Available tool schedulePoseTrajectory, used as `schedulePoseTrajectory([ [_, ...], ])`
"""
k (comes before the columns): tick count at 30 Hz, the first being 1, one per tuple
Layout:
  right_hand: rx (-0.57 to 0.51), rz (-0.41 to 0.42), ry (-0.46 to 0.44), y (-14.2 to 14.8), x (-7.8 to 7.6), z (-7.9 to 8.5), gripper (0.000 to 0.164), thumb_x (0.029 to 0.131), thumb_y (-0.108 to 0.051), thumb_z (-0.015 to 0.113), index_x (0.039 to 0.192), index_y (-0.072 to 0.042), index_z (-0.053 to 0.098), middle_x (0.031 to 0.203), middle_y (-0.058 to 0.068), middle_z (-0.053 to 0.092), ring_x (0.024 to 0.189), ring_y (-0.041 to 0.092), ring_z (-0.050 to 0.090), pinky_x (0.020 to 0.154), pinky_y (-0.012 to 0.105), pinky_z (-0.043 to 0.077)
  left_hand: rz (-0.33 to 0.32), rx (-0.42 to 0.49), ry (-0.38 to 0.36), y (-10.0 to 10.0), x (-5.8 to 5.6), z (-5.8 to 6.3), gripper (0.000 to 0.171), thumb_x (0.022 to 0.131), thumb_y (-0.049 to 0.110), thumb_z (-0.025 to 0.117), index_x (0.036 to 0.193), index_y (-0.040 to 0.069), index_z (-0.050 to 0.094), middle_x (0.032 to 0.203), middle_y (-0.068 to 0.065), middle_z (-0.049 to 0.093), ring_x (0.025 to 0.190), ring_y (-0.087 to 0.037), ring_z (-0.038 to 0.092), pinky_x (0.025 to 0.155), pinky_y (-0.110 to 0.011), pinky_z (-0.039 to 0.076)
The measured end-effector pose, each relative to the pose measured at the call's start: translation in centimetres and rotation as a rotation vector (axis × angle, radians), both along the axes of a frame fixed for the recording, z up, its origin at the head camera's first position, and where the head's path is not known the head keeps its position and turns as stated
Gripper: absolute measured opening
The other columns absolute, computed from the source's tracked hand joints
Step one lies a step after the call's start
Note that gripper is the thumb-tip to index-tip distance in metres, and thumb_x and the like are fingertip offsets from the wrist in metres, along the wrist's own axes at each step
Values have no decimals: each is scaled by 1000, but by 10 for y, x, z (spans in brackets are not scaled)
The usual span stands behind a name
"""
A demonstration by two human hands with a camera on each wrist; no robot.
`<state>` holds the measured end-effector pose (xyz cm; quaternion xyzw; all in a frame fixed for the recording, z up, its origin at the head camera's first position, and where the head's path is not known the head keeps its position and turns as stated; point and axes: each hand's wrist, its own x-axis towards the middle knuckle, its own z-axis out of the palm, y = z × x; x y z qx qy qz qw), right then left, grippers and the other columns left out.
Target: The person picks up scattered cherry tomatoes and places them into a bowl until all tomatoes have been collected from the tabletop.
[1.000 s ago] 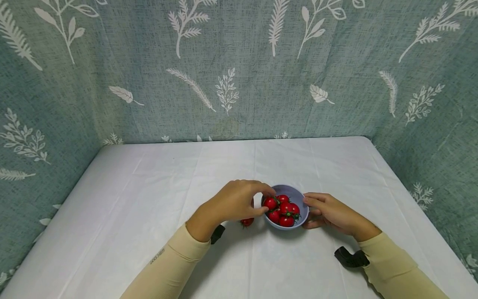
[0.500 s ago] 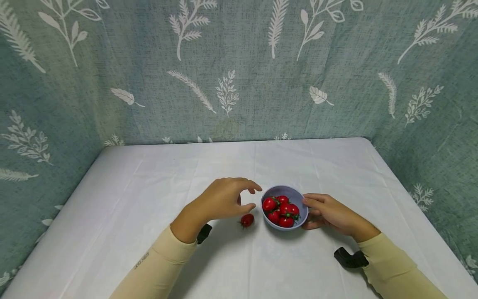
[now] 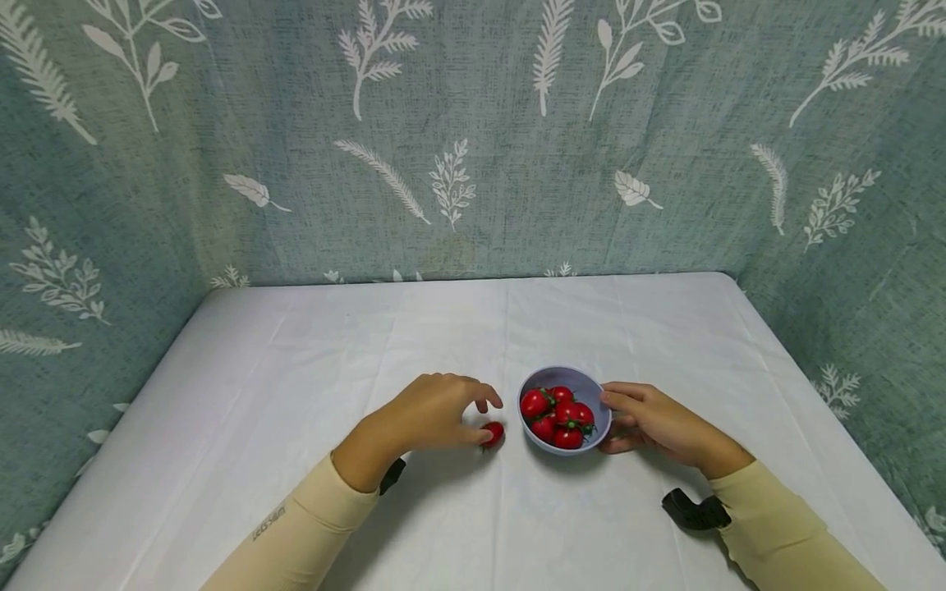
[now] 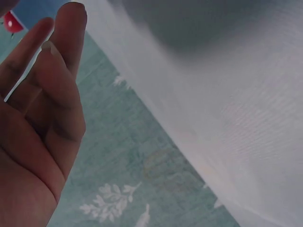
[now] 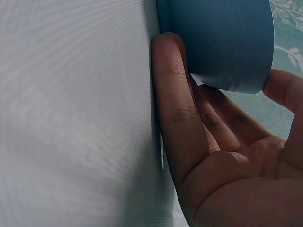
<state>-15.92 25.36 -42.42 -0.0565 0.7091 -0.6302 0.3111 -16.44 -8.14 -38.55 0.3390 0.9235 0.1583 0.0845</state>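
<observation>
A small red tomato with a green calyx lies on the white tabletop, left of a blue-lilac bowl. My left hand hovers over it, thumb overlapping the tomato in the head view and the other fingers loosely bent above. In the left wrist view that hand holds nothing. Several red tomatoes with green stems sit inside the bowl. With my right hand I hold the bowl from its right side. The right wrist view shows thumb at the rim and fingers against the wall of the bowl.
A white cloth covers the table. Behind it and on both sides hangs a green curtain with white leaf prints. Black wrist mounts sit under the sleeves.
My left hand has drawn back from inside the bowl, moved left and come down to the loose tomato. My right hand and the bowl stay in place.
</observation>
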Motion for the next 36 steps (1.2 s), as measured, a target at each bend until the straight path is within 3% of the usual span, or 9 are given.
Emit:
schedulePoseTrajectory([
  [15, -3, 10, 13, 0, 0, 2, 68, 107, -31, 45, 152, 14, 19, 147, 31, 46, 99, 17, 72, 82, 36, 60, -45, -65, -28, 6, 1, -12, 28, 83, 35, 78, 110, 28, 72, 92, 16, 69, 83, -3, 59, 76, -30, 48],
  [36, 9, 11, 7, -1, 1, 2, 70, 107, -33, 45, 154, 12, 16, 150, 34, 40, 99, 18, 72, 82, 36, 60, -50, -55, -18, 5, 4, -12, 23, 85, 30, 77, 107, 28, 72, 92, 16, 68, 81, -3, 57, 74, -28, 48],
])
